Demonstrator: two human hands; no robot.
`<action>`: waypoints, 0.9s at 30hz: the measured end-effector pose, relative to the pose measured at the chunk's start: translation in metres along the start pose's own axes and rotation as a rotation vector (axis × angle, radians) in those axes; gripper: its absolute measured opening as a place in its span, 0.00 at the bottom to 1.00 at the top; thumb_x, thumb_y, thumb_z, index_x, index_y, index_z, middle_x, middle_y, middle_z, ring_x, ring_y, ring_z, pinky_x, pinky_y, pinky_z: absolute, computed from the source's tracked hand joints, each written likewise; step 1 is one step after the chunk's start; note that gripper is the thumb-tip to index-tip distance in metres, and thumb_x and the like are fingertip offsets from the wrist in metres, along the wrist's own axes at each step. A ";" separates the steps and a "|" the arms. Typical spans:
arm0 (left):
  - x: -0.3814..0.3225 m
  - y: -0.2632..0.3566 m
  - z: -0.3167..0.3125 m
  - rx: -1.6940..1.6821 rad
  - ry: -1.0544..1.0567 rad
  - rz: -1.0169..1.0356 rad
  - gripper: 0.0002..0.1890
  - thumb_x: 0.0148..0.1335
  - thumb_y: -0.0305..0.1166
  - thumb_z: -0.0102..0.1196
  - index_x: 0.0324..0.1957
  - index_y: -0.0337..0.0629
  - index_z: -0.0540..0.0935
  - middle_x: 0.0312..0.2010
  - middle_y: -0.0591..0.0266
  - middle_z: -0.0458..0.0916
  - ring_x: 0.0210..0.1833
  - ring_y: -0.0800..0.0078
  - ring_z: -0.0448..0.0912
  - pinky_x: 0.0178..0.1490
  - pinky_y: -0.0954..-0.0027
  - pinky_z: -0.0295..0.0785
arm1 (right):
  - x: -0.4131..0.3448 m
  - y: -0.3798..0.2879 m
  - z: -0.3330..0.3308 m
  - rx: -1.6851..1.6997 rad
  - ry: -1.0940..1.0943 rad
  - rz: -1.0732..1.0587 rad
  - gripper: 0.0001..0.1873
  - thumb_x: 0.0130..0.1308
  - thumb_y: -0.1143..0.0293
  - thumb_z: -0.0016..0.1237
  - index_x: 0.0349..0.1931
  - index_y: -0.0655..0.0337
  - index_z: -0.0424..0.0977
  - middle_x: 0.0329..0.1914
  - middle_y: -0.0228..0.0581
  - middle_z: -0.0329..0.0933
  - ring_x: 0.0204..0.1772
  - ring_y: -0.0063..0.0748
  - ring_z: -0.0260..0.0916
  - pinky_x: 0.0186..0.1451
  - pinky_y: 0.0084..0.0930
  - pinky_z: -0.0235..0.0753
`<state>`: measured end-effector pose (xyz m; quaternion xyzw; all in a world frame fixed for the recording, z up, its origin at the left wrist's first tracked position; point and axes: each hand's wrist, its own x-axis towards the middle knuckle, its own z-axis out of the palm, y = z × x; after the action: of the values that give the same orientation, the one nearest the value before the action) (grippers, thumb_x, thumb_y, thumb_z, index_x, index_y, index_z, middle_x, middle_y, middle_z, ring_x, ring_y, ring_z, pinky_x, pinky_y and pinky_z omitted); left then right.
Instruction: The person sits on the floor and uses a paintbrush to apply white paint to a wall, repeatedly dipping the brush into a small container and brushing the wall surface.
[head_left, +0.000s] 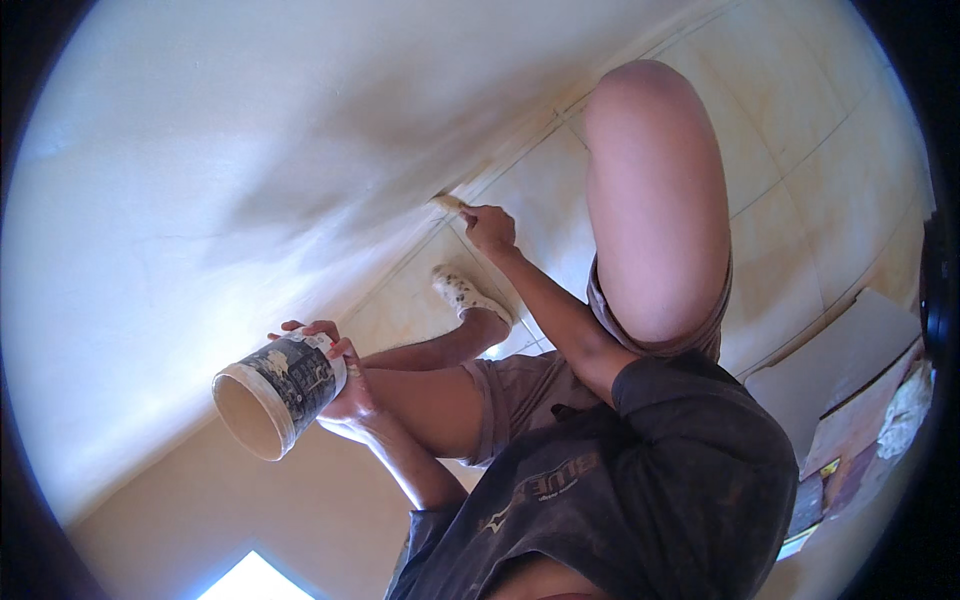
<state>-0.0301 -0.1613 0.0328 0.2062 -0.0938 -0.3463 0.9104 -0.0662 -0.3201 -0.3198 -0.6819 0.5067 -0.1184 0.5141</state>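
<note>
My left hand (346, 382) holds a plastic bucket (300, 379) from its outer side, fingers spread around the base end. The bucket has a dark printed label with pale smears, and its open mouth faces the lower left; a pale coating shows inside. In my right hand (492, 229) is a small brush (451, 203) with light bristles, its handle mostly hidden by my fingers. The brush tip meets the foot of the white wall (187, 150), just above the tiled floor (547, 176).
My bent knee (652, 150) rises over the tiles at the right. A spotted clog (469, 292) is on my other foot, near the wall. Boards or cardboard sheets (832, 360) lie at the right, with a crumpled white bag (906, 412) beside them. A bright opening (251, 581) shows at the bottom.
</note>
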 end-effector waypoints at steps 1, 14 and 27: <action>-0.001 -0.001 0.001 0.011 0.018 0.014 0.29 0.69 0.47 0.59 0.71 0.56 0.75 0.70 0.60 0.69 0.68 0.54 0.67 0.53 0.49 0.74 | 0.002 0.005 -0.008 0.007 0.024 0.047 0.13 0.72 0.55 0.56 0.52 0.40 0.88 0.41 0.45 0.88 0.43 0.53 0.86 0.47 0.49 0.84; -0.001 -0.010 0.008 -0.077 -0.010 -0.034 0.29 0.69 0.46 0.57 0.70 0.49 0.75 0.68 0.63 0.68 0.68 0.56 0.65 0.53 0.49 0.75 | 0.062 0.022 -0.083 0.488 0.797 0.347 0.19 0.79 0.60 0.50 0.65 0.53 0.80 0.44 0.63 0.84 0.48 0.60 0.84 0.50 0.47 0.80; -0.004 -0.012 0.013 -0.025 0.047 0.043 0.27 0.69 0.45 0.59 0.66 0.47 0.76 0.65 0.62 0.71 0.68 0.56 0.66 0.55 0.50 0.76 | 0.014 0.024 0.015 0.193 -0.214 0.118 0.16 0.69 0.51 0.61 0.53 0.40 0.88 0.41 0.48 0.88 0.46 0.53 0.87 0.51 0.45 0.86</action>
<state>-0.0444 -0.1705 0.0393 0.2006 -0.0725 -0.3230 0.9220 -0.0628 -0.3218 -0.3509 -0.6073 0.4743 -0.0629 0.6343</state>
